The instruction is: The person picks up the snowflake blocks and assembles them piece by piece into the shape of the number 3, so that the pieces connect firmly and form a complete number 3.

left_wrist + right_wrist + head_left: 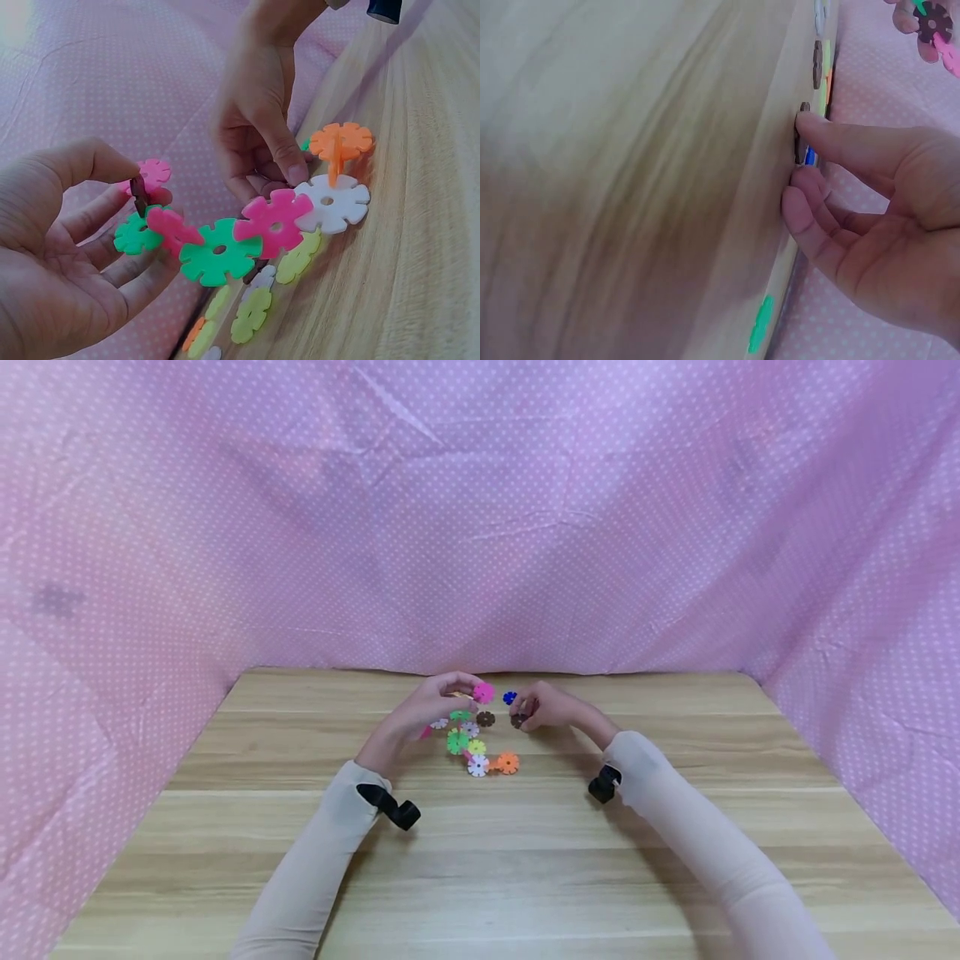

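Note:
Slotted plastic snowflake discs join into a chain, with a green disc (217, 259), a pink disc (274, 225), a white disc (334, 206) and upright orange discs (341, 141) at its far end. My left hand (427, 703) holds the chain raised, thumb pinching a dark brown disc (139, 196) at its near end, seen edge-on in the left wrist view. To the right, my right hand (553, 706) is low at the table, thumb on another brown disc (800, 146) and fingertips at its lower edge. Part of that disc is hidden by the thumb.
A blue disc (510, 698) lies just beyond the right hand. Between the hands is one more loose brown disc (486, 719). Yellow discs (251, 315) lie beneath the chain, and a green disc (760, 324) lies near the table's far edge. Pink dotted cloth (480, 568) hangs behind.

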A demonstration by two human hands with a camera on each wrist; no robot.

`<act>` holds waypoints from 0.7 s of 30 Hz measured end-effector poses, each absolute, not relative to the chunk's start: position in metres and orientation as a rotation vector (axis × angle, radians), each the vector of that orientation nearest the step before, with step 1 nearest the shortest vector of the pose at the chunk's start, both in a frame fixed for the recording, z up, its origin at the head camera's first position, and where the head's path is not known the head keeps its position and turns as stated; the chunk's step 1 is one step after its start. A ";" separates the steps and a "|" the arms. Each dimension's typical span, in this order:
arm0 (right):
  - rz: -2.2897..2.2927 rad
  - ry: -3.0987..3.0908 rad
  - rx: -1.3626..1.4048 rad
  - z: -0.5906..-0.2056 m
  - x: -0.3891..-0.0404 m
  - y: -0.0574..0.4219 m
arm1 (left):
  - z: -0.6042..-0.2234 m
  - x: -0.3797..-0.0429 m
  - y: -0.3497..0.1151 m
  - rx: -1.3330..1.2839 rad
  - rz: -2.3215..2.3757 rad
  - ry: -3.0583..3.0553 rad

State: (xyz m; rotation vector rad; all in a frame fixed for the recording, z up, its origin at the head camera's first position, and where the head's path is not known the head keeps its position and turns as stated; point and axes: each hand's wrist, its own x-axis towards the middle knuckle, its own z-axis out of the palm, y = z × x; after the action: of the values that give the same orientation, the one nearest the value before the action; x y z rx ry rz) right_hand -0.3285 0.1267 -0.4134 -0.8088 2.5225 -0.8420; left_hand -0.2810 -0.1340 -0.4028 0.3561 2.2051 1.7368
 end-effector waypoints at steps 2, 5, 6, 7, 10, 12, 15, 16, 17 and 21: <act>-0.848 2.516 -0.777 -0.414 -0.327 0.127 | -0.403 -0.281 -0.133 0.350 1.744 2.201; -0.858 2.504 -0.739 -0.414 -0.325 0.128 | -0.405 -0.282 -0.131 0.361 1.765 2.192; -0.865 2.497 -0.732 -0.414 -0.324 0.128 | -0.405 -0.283 -0.130 0.365 1.774 2.187; -0.875 2.493 -0.728 -0.415 -0.324 0.128 | -0.406 -0.283 -0.130 0.369 1.788 2.179; -0.955 2.437 -0.719 -0.415 -0.322 0.129 | -0.407 -0.283 -0.128 0.376 1.815 2.162; -1.030 2.390 -0.718 -0.414 -0.320 0.130 | -0.407 -0.282 -0.128 0.358 1.829 2.152; -1.160 2.324 -0.703 -0.411 -0.317 0.130 | -0.406 -0.283 -0.128 0.335 1.838 2.152; -1.194 2.316 -0.700 -0.410 -0.315 0.130 | -0.406 -0.283 -0.127 0.325 1.842 2.148; -1.224 2.314 -0.706 -0.409 -0.314 0.130 | -0.406 -0.283 -0.127 0.318 1.845 2.147; -1.345 2.325 -0.659 -0.406 -0.310 0.129 | -0.405 -0.282 -0.127 0.308 1.853 2.142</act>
State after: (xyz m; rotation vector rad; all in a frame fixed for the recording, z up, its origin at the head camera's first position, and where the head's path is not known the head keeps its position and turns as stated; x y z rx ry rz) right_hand -0.3097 0.1287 -0.4056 -0.6588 2.3248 -1.3451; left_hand -0.2824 -0.1267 -0.4054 0.3080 2.1424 1.8534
